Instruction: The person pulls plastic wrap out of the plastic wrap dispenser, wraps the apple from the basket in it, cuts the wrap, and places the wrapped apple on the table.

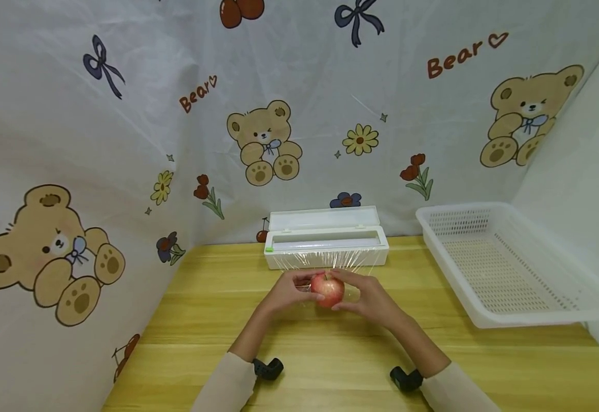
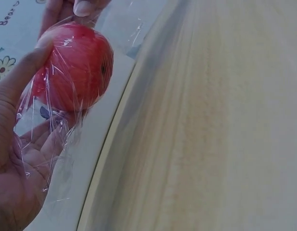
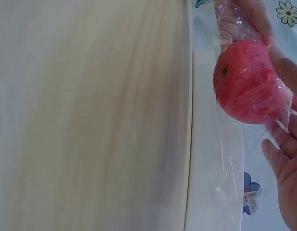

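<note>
A red apple (image 1: pixel 327 290) is held between both hands in front of the dispenser, stem side up. Clear cling film (image 1: pixel 348 260) stretches in creases from the white dispenser box (image 1: pixel 327 239) down to the apple. My left hand (image 1: pixel 291 290) grips the apple's left side, thumb at its front and fingers behind. From the right, my right hand (image 1: pixel 368 294) holds it the same way. In the left wrist view, wrinkled film covers the apple (image 2: pixel 76 67) and hangs over the left palm. The right wrist view shows film drawn tight on the apple (image 3: pixel 249 82).
A white perforated plastic basket (image 1: pixel 484 274) stands on the right of the wooden table (image 1: pixel 299 349). The dispenser's lid (image 1: pixel 325 217) is raised at the back. A bear-printed cloth (image 1: pixel 304 74) hangs behind and to the left.
</note>
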`<state>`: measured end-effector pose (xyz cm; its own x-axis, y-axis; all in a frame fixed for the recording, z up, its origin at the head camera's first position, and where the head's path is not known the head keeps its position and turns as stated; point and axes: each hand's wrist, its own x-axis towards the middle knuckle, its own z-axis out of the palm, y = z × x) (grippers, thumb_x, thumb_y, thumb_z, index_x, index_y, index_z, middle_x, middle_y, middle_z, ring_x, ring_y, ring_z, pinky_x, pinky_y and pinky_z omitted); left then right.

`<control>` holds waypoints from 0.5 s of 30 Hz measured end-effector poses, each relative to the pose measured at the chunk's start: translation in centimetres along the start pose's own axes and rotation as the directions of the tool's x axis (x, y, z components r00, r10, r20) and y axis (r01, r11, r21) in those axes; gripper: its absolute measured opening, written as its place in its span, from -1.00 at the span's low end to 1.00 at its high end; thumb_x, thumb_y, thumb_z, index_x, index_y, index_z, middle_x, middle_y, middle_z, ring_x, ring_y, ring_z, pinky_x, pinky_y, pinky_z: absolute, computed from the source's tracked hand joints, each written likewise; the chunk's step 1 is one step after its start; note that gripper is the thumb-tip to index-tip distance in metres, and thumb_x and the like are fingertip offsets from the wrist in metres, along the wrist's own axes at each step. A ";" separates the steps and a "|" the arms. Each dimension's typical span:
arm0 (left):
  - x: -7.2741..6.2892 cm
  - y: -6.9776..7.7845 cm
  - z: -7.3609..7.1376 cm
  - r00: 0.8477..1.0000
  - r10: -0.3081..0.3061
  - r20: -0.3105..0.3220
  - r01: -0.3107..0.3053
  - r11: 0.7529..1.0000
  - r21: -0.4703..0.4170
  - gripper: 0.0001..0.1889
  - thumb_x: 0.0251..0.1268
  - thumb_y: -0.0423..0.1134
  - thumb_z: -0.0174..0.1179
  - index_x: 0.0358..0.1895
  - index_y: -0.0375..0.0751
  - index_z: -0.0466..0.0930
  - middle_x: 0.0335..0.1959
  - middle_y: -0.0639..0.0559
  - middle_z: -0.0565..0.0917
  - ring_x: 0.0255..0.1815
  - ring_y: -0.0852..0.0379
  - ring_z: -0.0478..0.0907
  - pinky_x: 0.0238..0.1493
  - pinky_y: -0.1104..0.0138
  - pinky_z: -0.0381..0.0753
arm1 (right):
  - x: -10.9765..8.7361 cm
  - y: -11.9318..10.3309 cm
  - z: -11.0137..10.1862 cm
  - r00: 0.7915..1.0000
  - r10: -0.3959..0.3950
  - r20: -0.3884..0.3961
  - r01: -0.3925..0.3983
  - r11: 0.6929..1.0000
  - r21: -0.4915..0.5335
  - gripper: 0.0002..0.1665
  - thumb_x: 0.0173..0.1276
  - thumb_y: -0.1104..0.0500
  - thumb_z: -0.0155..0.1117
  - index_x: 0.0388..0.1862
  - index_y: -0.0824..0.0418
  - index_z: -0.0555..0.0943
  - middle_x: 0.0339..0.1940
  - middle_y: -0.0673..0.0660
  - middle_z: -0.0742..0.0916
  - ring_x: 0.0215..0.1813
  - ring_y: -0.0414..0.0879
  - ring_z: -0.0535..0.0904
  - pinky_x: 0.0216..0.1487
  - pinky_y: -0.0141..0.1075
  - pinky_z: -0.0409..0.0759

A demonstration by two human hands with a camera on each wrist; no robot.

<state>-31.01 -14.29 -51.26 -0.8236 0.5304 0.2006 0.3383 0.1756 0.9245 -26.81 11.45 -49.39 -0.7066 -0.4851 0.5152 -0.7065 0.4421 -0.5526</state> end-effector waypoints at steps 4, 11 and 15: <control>0.0 0.1 0.0 1.000 -0.020 -0.008 0.020 1.000 0.007 -0.42 0.11 -0.19 0.55 0.27 0.08 0.65 0.20 0.08 0.68 0.12 0.09 0.68 0.12 0.24 0.67 | 0.0 0.0 0.0 0.999 0.009 0.035 -0.009 1.000 -0.004 -0.04 -0.02 0.08 0.71 0.40 0.16 0.54 0.36 0.14 0.62 0.34 0.16 0.55 0.23 -0.01 0.60; 0.5 0.8 -0.4 0.999 -0.041 -0.015 0.041 0.999 -0.004 -0.46 0.14 -0.15 0.54 0.25 0.03 0.67 0.21 0.05 0.68 0.17 0.07 0.65 0.15 0.24 0.66 | 0.2 -0.2 -0.2 0.997 0.013 0.072 -0.011 0.999 -0.030 0.08 -0.07 0.20 0.74 0.47 0.20 0.44 0.42 0.18 0.56 0.38 0.17 0.51 0.28 -0.01 0.55; 0.6 0.9 -0.7 0.998 -0.057 -0.009 0.057 0.998 -0.027 -0.46 0.14 -0.13 0.53 0.24 -0.06 0.67 0.18 0.00 0.70 0.13 0.06 0.67 0.12 0.23 0.68 | 0.4 -0.4 -0.1 0.998 0.019 0.062 -0.017 0.999 -0.035 0.11 -0.07 0.23 0.74 0.49 0.24 0.40 0.40 0.21 0.57 0.37 0.18 0.53 0.28 0.01 0.55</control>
<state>-31.51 -14.36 -50.11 -0.8457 0.5120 0.1507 0.2788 0.1831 0.9427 -26.83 11.18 -48.90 -0.7159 -0.5224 0.4632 -0.6956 0.4764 -0.5378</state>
